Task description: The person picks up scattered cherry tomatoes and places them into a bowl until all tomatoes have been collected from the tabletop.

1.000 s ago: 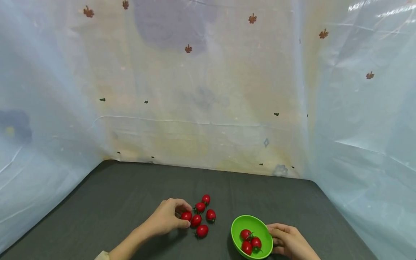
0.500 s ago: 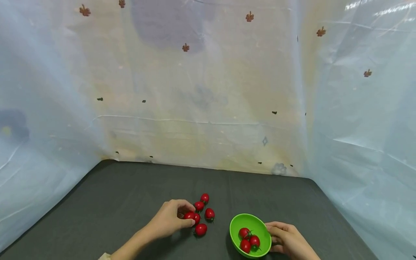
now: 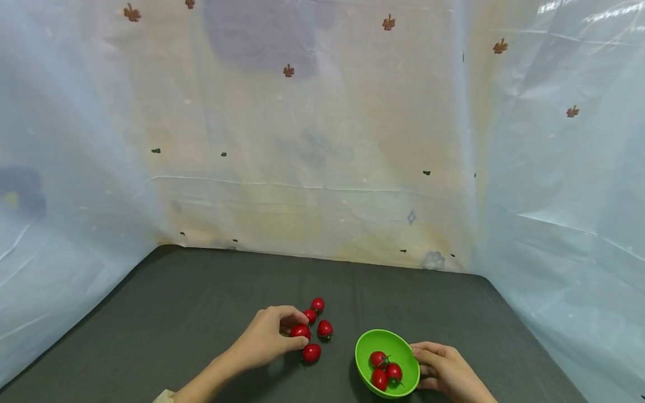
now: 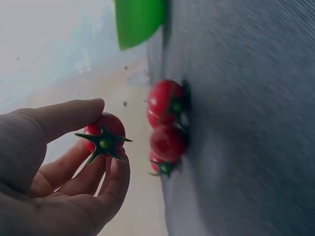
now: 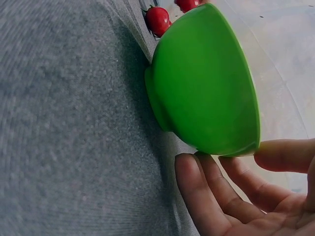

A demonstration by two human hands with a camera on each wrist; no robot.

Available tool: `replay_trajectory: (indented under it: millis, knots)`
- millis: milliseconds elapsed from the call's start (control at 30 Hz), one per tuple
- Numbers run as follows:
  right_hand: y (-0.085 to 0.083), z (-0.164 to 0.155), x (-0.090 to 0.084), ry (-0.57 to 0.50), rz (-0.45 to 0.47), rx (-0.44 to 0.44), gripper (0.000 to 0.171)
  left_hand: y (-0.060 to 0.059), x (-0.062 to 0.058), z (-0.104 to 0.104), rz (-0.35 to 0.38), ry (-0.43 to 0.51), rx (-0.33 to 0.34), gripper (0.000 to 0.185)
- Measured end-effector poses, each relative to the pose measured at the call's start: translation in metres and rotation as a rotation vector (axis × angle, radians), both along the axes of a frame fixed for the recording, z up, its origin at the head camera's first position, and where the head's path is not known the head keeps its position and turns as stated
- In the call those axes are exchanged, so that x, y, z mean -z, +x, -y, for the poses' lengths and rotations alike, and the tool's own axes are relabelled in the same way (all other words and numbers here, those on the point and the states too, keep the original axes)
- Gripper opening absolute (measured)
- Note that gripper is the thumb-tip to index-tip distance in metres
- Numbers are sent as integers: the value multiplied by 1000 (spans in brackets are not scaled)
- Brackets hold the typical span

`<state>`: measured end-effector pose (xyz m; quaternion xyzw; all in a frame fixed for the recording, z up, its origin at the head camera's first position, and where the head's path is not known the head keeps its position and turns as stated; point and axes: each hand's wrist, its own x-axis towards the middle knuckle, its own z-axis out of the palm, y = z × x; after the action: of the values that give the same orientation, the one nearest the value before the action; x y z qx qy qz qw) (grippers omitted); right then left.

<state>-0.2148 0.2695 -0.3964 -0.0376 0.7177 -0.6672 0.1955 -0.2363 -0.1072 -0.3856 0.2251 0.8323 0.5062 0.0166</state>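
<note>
My left hand (image 3: 269, 337) pinches a cherry tomato (image 4: 107, 135) between thumb and fingertips. In the left wrist view its green calyx faces the camera, and it hangs apart from the table. Just beyond it, several more cherry tomatoes (image 3: 325, 329) lie loosely grouped on the dark cloth. On the right stands a green bowl (image 5: 204, 83) holding three cherry tomatoes (image 3: 379, 379). My right hand (image 3: 445, 369) holds the bowl's right side, thumb at the rim and curled fingers against the outer wall. Whether the bowl's foot rests fully flat, I cannot tell.
A dark grey cloth (image 3: 201, 296) covers the table. Pale printed sheeting (image 3: 322, 140) rises behind it and along both sides. One loose tomato (image 3: 311, 353) lies nearest the front, between the left hand and the bowl.
The left hand has shifted slightly right with its tomato, which now covers the spot where a neighbouring tomato showed. The right hand and the bowl have stayed nearly in place.
</note>
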Motion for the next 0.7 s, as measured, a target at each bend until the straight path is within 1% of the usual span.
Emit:
replay_trajectory:
  millis: [133, 267, 367, 533, 600, 700]
  knots:
    - [1, -1, 0, 5, -8, -4, 39, 1, -11, -15, -31, 2, 28, 27]
    - [1, -2, -1, 6, -14, -4, 39, -1, -22, -39, -81, 2, 96, 24]
    - [1, -2, -1, 3, -17, -5, 39, -2, -27, -60, -127, 2, 160, 22]
    - [1, -2, -1, 2, -15, -7, 40, -3, -27, -88, -236, -24, 268, 24]
    - [1, -2, 0, 7, -17, -6, 40, -4, -26, -96, -258, -35, 302, 26]
    - [1, -1, -1, 5, -18, -7, 41, -4, -24, -103, -278, -56, 332, 29]
